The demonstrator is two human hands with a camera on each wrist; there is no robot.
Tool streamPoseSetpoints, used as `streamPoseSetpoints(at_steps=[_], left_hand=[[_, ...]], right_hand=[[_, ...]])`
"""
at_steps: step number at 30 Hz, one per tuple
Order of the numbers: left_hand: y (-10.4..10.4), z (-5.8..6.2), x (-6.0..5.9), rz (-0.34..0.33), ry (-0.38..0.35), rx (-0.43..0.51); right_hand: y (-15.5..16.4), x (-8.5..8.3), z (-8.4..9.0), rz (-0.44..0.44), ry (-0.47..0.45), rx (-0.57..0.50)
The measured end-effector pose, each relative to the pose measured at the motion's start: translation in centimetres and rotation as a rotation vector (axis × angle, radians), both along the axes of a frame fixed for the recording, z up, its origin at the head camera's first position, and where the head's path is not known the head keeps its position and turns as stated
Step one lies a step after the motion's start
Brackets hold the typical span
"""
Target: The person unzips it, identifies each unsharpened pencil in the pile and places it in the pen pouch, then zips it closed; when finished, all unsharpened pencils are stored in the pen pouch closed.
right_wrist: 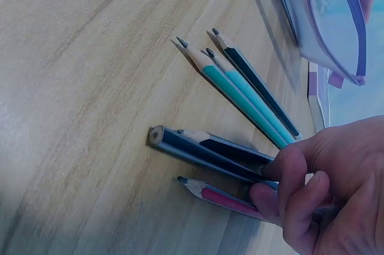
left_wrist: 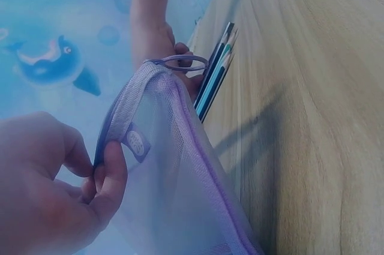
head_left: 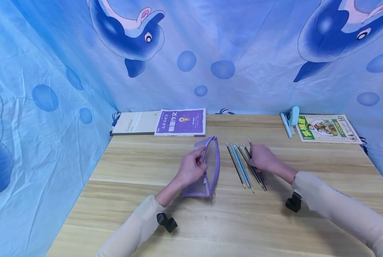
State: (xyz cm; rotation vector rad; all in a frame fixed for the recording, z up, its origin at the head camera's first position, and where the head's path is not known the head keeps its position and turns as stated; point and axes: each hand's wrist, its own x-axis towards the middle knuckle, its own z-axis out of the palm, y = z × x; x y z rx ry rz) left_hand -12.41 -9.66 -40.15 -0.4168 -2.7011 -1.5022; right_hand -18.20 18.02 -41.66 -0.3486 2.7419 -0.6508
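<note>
My left hand [head_left: 192, 167] pinches the zippered edge of a purple mesh pencil pouch [head_left: 196, 189], whose mouth gapes to the right. A small tag [left_wrist: 137, 143] shows near the fingers in the left wrist view. To the right, my right hand [head_left: 263, 157] is over the row of pencils, its fingers and thumb pinching a dark pencil [right_wrist: 201, 160] with a flat end. Close beside it lie another dark pencil [right_wrist: 234, 150] and a red pencil [right_wrist: 228, 202], partly hidden by the fingers. Two light-blue pencils [right_wrist: 240, 96] and a dark green pencil [right_wrist: 258, 84] lie nearer the pouch.
At the back left lie a pale notebook [head_left: 138, 121] and a purple book [head_left: 191, 123]. A light-blue stapler [head_left: 294, 116], a light-blue stick-like item [head_left: 286, 125] and a green-and-white booklet [head_left: 327, 128] are at the back right. A blue dolphin-print curtain [head_left: 210, 46] borders the wooden table [head_left: 243, 228].
</note>
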Motion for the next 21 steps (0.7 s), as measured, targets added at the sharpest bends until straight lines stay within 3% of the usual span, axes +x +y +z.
streamPoseSetpoints(at_steps=[11, 21], left_hand=[[0.04, 0.03, 0.10, 0.010, -0.045, 0.019], [0.07, -0.10, 0.02, 0.009, -0.038, 0.018]], right_hand=[[-0.23, -0.19, 0.32, 0.007, -0.011, 0.058], [-0.24, -0.46, -0.09, 0.015, 0.002, 0.059]])
